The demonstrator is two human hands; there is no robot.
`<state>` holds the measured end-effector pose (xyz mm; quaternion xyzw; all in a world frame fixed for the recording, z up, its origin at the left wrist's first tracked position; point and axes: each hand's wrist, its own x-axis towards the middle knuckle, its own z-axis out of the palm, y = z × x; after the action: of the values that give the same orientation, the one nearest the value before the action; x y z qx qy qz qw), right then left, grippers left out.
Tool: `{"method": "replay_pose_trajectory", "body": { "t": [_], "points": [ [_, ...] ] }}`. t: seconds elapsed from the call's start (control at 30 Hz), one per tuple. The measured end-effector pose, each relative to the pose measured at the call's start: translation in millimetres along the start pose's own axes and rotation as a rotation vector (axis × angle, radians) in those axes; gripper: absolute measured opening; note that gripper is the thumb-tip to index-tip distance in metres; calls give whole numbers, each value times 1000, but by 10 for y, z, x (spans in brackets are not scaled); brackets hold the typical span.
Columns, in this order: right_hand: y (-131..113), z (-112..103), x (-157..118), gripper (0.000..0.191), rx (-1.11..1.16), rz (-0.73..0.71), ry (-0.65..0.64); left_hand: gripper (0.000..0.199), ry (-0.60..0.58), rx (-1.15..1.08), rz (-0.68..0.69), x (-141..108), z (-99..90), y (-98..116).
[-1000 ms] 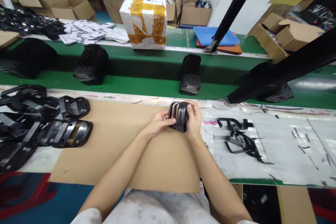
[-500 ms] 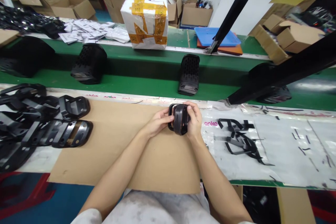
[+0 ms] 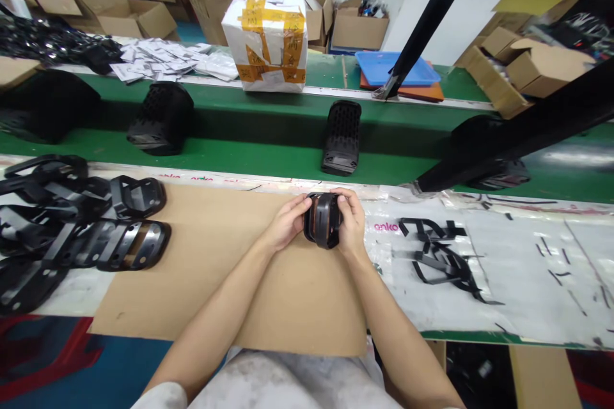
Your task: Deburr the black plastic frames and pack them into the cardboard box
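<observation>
Black plastic frame point(image 3: 322, 220): gripped between both hands, over the cardboard sheet point(image 3: 215, 281).
Left hand point(image 3: 289, 222): fingers curled, pressing its left side.
Right hand point(image 3: 351, 220): fingers wrapped over its right side, squeezing it firmly.
Beyond the right hand: black plastic strips point(image 3: 434, 250).

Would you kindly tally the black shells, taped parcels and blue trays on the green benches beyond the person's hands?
Black perforated moulded shells: 4
Taped white parcels: 1
Blue plastic trays: 1
Total: 6
</observation>
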<state>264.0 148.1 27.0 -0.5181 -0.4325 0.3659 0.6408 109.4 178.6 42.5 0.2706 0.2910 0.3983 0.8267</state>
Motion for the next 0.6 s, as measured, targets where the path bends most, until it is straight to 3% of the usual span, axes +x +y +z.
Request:
{"method": "replay_pose_trajectory", "body": {
  "t": [0.6],
  "points": [
    [52,37,-73,28,-71,37,-14,54,-53,277,32,67,-200,-58]
  ]
}}
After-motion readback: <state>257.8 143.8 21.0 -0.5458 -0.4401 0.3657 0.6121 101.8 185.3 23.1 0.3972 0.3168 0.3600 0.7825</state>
